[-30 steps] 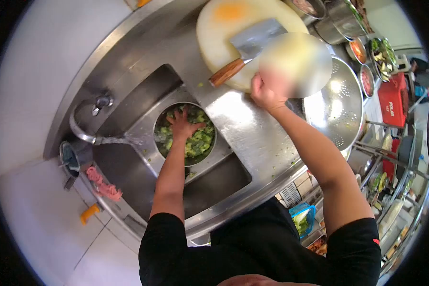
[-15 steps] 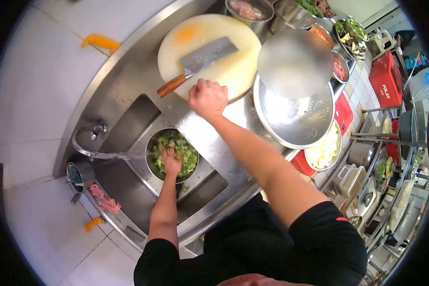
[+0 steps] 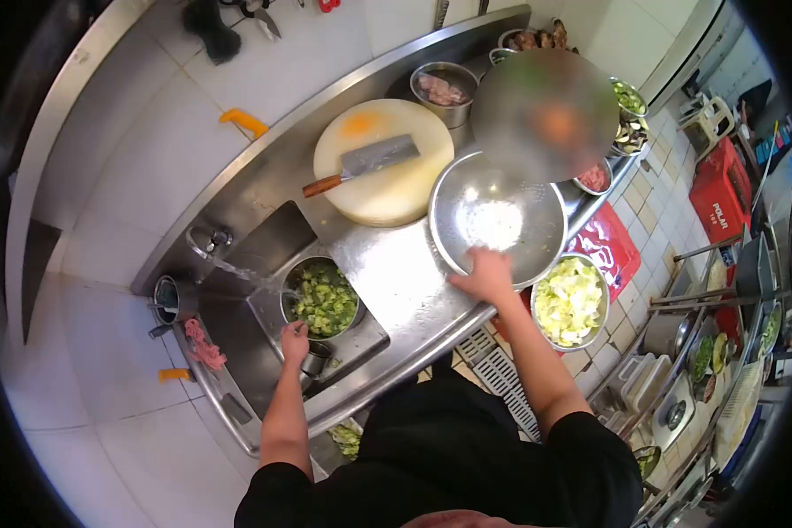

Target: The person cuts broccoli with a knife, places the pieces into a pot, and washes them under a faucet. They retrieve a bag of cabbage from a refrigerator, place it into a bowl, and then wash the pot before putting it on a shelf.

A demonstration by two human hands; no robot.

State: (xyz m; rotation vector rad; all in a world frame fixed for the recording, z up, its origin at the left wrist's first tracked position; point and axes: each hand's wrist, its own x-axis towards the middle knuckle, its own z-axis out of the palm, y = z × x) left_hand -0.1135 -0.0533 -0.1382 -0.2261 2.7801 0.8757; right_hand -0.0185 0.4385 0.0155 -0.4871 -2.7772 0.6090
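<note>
A round metal pot point(image 3: 361, 319) of chopped green vegetables point(image 3: 324, 297) stands in the sink under running water. My left hand point(image 3: 296, 341) is at its near left rim, fingers curled closed at the edge. At the near rim of a large metal colander point(image 3: 456, 198) is my right hand point(image 3: 486, 277), its fingers over the inside and the thumb outside. The inside of the colander looks bare apart from small bits. A cleaver point(image 3: 380, 156) with a wooden handle lies on the round white chopping board point(image 3: 396, 201) beyond the sink.
Water runs from the faucet point(image 3: 209, 238). A bowl of pale chopped cabbage point(image 3: 572, 301) stands right of the counter. A pot of raw meat point(image 3: 442, 90) is behind the board. A pink cloth point(image 3: 204, 345) hangs at the sink's left. Red crates point(image 3: 722, 189) stand farther right.
My left hand has come out of the vegetables to the pot's near rim. My right hand has left the chopping board's edge and moved right to the colander. The view has shifted.
</note>
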